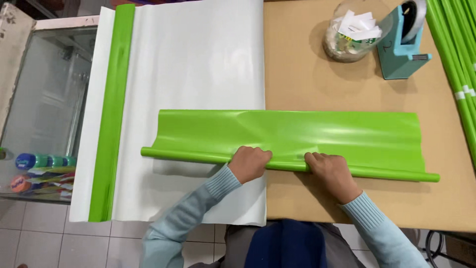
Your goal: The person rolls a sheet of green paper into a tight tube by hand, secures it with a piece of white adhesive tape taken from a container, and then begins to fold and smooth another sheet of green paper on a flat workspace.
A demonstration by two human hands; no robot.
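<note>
Left hand [249, 163] and right hand [331, 171] both clamped on the rolled near edge of the green wrapping sheet [297, 133], flat across the tabletop [317, 84]. Looks light, glossy, slippery, crease-prone; best gripped along that tight roll.

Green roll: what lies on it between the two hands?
Nothing. In the head view, the green roll shows bare between the left hand and the right hand.

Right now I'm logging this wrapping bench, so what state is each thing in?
Green sheet: near edge rolled into a thin tube, the rest flat.
Left hand: closed on the roll.
Right hand: closed on the roll.
White paper stack: flat, overhanging the table.
Glass jar: holds paper scraps.
Tape dispenser: upright, roll loaded.
</note>
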